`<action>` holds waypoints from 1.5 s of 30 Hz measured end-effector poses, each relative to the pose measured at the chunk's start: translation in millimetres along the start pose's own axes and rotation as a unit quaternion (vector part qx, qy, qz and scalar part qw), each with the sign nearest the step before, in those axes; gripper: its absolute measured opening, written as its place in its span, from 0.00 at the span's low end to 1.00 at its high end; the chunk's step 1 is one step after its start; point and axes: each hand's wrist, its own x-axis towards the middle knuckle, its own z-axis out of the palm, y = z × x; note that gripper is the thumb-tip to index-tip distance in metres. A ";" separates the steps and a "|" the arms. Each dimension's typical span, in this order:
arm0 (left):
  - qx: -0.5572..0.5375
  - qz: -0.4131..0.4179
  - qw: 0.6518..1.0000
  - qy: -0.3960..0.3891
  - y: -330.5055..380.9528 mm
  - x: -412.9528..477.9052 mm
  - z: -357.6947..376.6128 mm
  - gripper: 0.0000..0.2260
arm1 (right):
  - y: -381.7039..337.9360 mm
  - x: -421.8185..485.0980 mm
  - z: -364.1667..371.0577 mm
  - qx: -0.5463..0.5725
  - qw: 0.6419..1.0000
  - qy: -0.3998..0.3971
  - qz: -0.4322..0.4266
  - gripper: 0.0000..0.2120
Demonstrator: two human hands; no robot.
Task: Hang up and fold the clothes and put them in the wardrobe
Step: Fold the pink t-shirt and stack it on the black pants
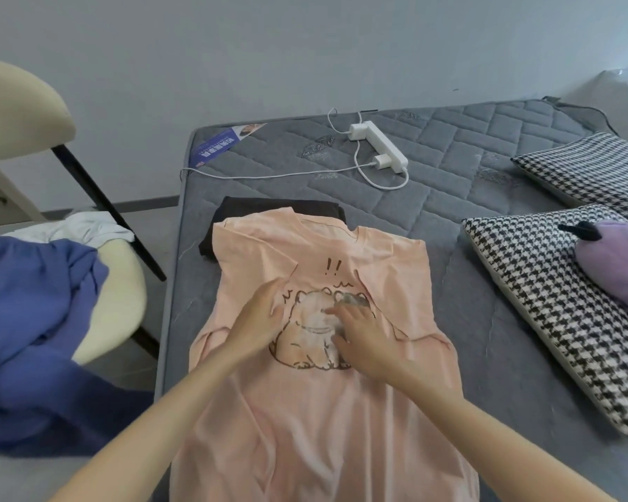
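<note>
Two bare hands rest on one pink T-shirt (323,429), which lies print-side up on the grey quilted mattress (450,197) of the bed, collar away from us and hem toward us. We see the left hand (260,317) laid on the fabric just beside the cartoon bear print (305,342), fingers stretched out toward a fold in the cloth; its grip is wide and encloses nothing. The right hand (363,342) lies on the print itself, slightly blurred, fingers loosely bent against the cloth; its grip is also wide, with nothing held. A dark folded garment (280,211) lies at the collar, partly under the shirt. Farther back on the mattress we note a white power strip (381,144) with a charger and cable plugged in. Two houndstooth cushions (544,302) lie to the right, the nearer carrying a lilac soft item (617,262). To the left, a cream chair (19,103) carries a blue garment (33,320) and a white garment (84,228).
</note>
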 end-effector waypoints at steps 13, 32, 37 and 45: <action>0.211 -0.113 0.960 -0.146 -36.1 -131.2 -8.9 0.23 | -33.5 -83.7 37.7 -0.177 0.980 -0.072 0.062 0.22; 0.214 -0.039 0.946 -0.238 -37.8 -272.1 -11.7 0.23 | -111.7 -161.3 63.5 -0.065 0.959 -0.270 -0.054 0.11; 0.200 -0.003 0.965 -0.171 -26.6 -274.8 -3.1 0.10 | -114.4 -172.1 63.5 -0.059 0.959 -0.272 -0.047 0.14; 0.113 -0.064 0.988 0.080 -14.7 -288.6 -65.5 0.11 | -129.0 -177.4 70.2 0.000 0.968 -0.238 -0.083 0.13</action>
